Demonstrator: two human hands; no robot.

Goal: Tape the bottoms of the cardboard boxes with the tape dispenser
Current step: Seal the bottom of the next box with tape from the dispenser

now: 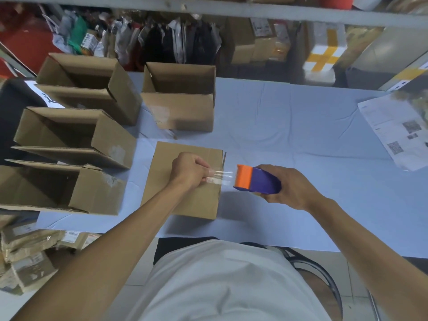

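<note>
A cardboard box (166, 195) lies bottom-up on the pale blue table (289, 126) right in front of me. My left hand (188, 171) hovers over the box's right part, pinching the free end of the clear tape (223, 176). The strip runs right to the purple and orange tape dispenser (257, 180), which my right hand (290, 188) grips just past the box's right edge. The tape is stretched between the two hands, above the box's seam.
Several open cardboard boxes (76, 135) stand in rows at the left, and one open box (179, 98) stands behind the upturned one. Printed sheets (393, 130) lie at the right edge. Parcels (30, 256) are piled at the lower left. Shelves of packages stand behind the table.
</note>
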